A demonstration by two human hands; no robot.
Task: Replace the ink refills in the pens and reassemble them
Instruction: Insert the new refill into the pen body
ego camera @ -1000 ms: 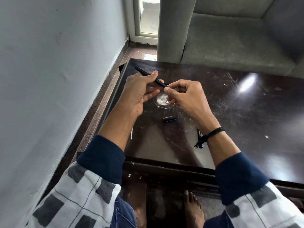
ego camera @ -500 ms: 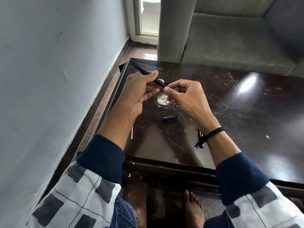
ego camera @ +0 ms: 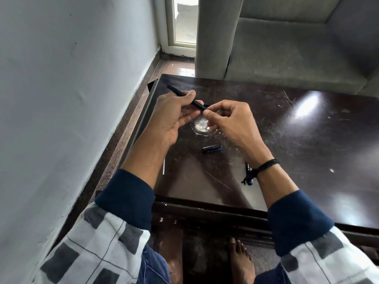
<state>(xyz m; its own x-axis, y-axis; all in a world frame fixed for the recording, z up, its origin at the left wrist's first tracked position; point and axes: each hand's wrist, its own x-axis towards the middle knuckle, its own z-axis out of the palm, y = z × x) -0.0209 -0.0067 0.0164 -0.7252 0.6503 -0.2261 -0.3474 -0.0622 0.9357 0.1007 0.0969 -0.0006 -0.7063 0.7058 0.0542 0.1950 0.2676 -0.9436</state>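
Pen barrel [ego camera: 184, 96], black, gripped by curled left hand [ego camera: 174, 117], near end pinched by right hand [ego camera: 229, 121]. Cap [ego camera: 211, 148] lying on table [ego camera: 307, 152].

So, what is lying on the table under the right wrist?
A black pen with white lettering and a blue end lies on the table. The wrist and its black wristband cover its far part, so its tip cannot be seen.

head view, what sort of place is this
Probably a home living room: a grey sofa behind the scratched dark table, a glazed door in the corner, a bare foot on the floor.
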